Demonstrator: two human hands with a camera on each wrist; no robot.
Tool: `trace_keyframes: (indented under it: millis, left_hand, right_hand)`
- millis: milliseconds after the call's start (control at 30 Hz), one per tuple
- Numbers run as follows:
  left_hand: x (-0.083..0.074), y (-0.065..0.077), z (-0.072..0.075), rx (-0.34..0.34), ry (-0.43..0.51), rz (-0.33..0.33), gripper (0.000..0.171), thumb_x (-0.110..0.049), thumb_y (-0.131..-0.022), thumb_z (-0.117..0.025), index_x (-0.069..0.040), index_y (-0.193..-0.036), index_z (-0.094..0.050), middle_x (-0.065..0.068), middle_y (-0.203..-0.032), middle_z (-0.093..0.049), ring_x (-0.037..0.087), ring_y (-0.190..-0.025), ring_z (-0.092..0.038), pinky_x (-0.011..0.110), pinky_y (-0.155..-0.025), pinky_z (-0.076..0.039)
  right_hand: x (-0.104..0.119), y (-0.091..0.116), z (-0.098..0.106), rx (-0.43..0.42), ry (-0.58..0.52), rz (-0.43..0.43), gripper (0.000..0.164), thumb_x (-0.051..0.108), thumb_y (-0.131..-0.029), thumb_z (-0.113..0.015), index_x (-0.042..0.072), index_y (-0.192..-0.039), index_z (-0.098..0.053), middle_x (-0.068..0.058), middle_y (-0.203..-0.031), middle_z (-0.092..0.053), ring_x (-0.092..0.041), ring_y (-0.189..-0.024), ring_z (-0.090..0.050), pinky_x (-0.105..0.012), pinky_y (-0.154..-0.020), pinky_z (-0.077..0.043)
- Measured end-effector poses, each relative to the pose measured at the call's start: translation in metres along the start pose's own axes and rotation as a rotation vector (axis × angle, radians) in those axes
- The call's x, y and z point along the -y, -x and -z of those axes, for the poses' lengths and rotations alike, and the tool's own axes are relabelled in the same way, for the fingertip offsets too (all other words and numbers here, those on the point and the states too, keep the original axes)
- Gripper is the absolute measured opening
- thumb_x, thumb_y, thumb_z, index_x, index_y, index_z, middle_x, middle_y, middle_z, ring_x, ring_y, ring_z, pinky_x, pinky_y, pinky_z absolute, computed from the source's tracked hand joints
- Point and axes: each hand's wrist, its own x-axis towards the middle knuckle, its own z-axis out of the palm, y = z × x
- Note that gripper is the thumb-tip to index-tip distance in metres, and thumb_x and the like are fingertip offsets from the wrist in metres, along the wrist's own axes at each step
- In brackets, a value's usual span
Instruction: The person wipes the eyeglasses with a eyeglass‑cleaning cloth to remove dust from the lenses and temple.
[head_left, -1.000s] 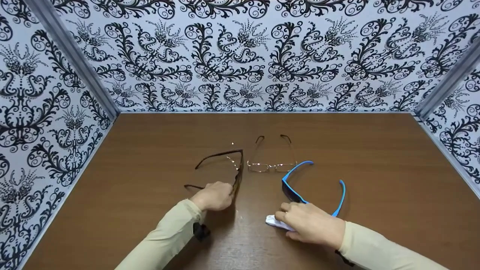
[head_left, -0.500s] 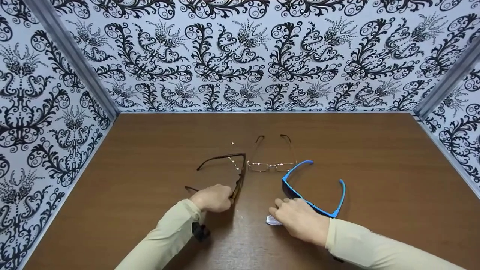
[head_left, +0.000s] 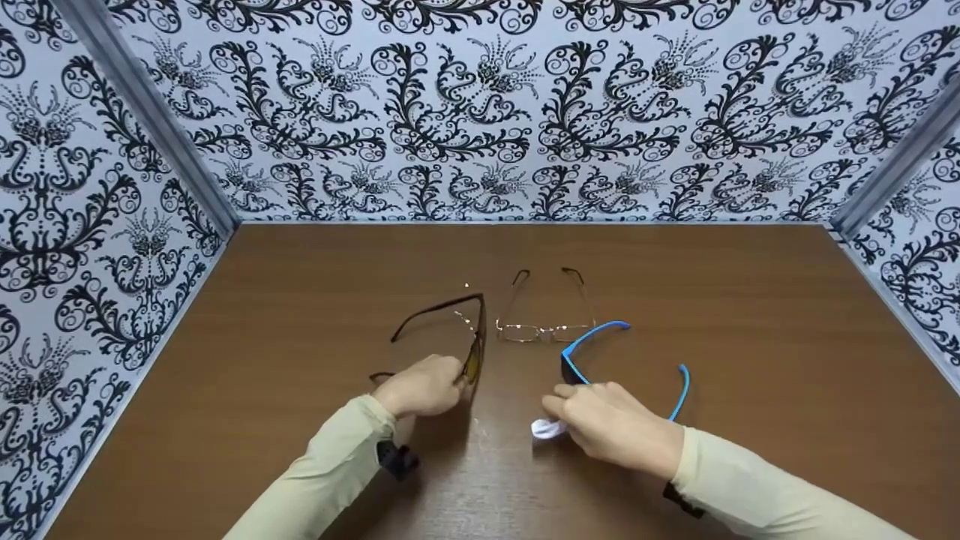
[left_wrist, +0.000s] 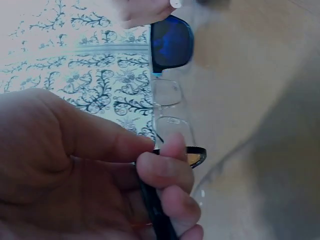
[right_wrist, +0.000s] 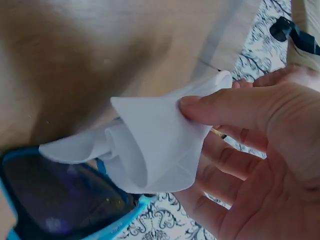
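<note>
My left hand [head_left: 424,386] grips the dark-framed sunglasses with amber lenses [head_left: 472,364] near one front corner. Thumb and fingers close round the dark frame in the left wrist view, where the amber lens [left_wrist: 194,159] shows past them. My right hand [head_left: 619,424] pinches a folded white cloth [right_wrist: 155,140] between thumb and fingers, and a tip of the cloth [head_left: 547,429] pokes out on its left in the head view. Just beyond that hand lie blue-framed sunglasses [head_left: 600,328] with dark lenses; the hand hides part of their front.
Thin-rimmed clear eyeglasses [head_left: 523,333] lie between the two sunglasses, farther back, temples pointing away. A brown wooden table [head_left: 300,270] carries everything. Patterned black-and-white walls [head_left: 480,112] close it off at the back and sides.
The amber-lensed sunglasses tilt a little in my left hand, their far corner shifting slightly left and away. My right hand has moved slightly forward, raising the cloth's tip. The clear eyeglasses stay put.
</note>
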Motion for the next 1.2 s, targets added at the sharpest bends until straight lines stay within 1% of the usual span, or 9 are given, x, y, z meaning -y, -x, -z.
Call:
trace_keyframes:
  millis: [100,200,333,433,533,700,900,1033,1200]
  left_hand:
    - [-0.004,0.001,0.006,-0.039,0.021,0.003,0.030,-0.003,-0.094,-0.047,-0.010,-0.066,-0.043,0.001,-0.062,-0.040,0.017,-0.058,-0.041,0.034,-0.057,-0.037]
    - [-0.009,0.004,0.011,-0.076,0.053,-0.007,0.029,-0.003,-0.095,-0.047,-0.010,-0.067,-0.043,0.000,-0.063,-0.040,0.016,-0.058,-0.041,0.032,-0.055,-0.036]
    - [-0.016,0.005,0.015,-0.094,0.080,-0.055,0.028,-0.002,-0.095,-0.046,-0.010,-0.068,-0.043,-0.001,-0.063,-0.039,0.014,-0.057,-0.041,0.030,-0.054,-0.036]
    - [-0.020,0.002,0.016,-0.084,0.065,-0.087,0.027,-0.002,-0.096,-0.045,-0.010,-0.070,-0.044,-0.001,-0.064,-0.040,0.014,-0.057,-0.042,0.030,-0.055,-0.037]
    - [-0.026,-0.002,0.019,-0.065,0.051,-0.102,0.026,-0.003,-0.096,-0.046,-0.010,-0.071,-0.045,-0.001,-0.064,-0.043,0.013,-0.057,-0.044,0.030,-0.055,-0.040]
    - [-0.039,-0.010,0.025,-0.047,0.073,-0.112,0.028,-0.005,-0.097,-0.045,-0.013,-0.070,-0.043,-0.002,-0.064,-0.042,0.012,-0.057,-0.043,0.028,-0.055,-0.038]
    - [-0.055,-0.019,0.026,-0.080,0.109,-0.184,0.025,-0.006,-0.098,-0.046,-0.012,-0.073,-0.047,-0.003,-0.066,-0.042,0.012,-0.062,-0.043,0.028,-0.058,-0.036]
    - [-0.068,-0.025,0.025,-0.086,0.104,-0.202,0.023,-0.009,-0.097,-0.047,-0.013,-0.075,-0.050,-0.005,-0.067,-0.045,0.013,-0.063,-0.046,0.029,-0.059,-0.039]
    - [-0.079,-0.031,0.025,-0.089,0.114,-0.211,0.021,-0.011,-0.098,-0.047,-0.013,-0.077,-0.051,-0.004,-0.068,-0.046,0.013,-0.063,-0.047,0.028,-0.060,-0.039]
  right_hand:
    - [-0.003,-0.002,0.008,-0.029,-0.044,0.002,0.028,-0.007,-0.074,-0.066,0.013,-0.075,-0.046,0.005,-0.071,-0.046,-0.012,-0.052,-0.045,-0.026,-0.042,-0.035]
    - [-0.005,-0.005,0.017,-0.073,-0.079,0.002,0.025,-0.006,-0.074,-0.067,0.012,-0.080,-0.051,0.005,-0.075,-0.051,-0.011,-0.057,-0.049,-0.027,-0.044,-0.040]
    - [-0.007,-0.009,0.026,-0.141,-0.112,-0.008,0.023,-0.005,-0.076,-0.069,0.012,-0.088,-0.058,0.005,-0.081,-0.058,-0.011,-0.064,-0.056,-0.029,-0.048,-0.045]
    - [-0.011,-0.011,0.032,-0.180,-0.121,-0.021,0.023,-0.004,-0.077,-0.070,0.013,-0.090,-0.060,0.005,-0.084,-0.060,-0.012,-0.067,-0.059,-0.031,-0.051,-0.048]
    - [-0.016,-0.014,0.037,-0.209,-0.109,-0.045,0.021,-0.002,-0.078,-0.070,0.013,-0.091,-0.062,0.005,-0.085,-0.061,-0.013,-0.068,-0.060,-0.033,-0.054,-0.050]
    - [-0.027,-0.018,0.045,-0.271,-0.072,-0.096,0.016,0.003,-0.082,-0.071,0.013,-0.092,-0.063,0.003,-0.085,-0.062,-0.014,-0.065,-0.059,-0.034,-0.053,-0.050]
    - [-0.038,-0.026,0.053,-0.370,-0.064,-0.141,0.017,0.003,-0.083,-0.071,0.011,-0.096,-0.063,0.002,-0.084,-0.063,-0.012,-0.062,-0.056,-0.033,-0.053,-0.050]
    - [-0.043,-0.032,0.058,-0.431,-0.046,-0.184,0.019,0.003,-0.083,-0.071,0.011,-0.099,-0.063,0.000,-0.084,-0.062,-0.015,-0.063,-0.055,-0.035,-0.053,-0.049]
    - [-0.046,-0.037,0.058,-0.465,-0.030,-0.204,0.021,0.001,-0.083,-0.069,0.009,-0.102,-0.063,-0.003,-0.087,-0.060,-0.017,-0.066,-0.054,-0.037,-0.054,-0.048]
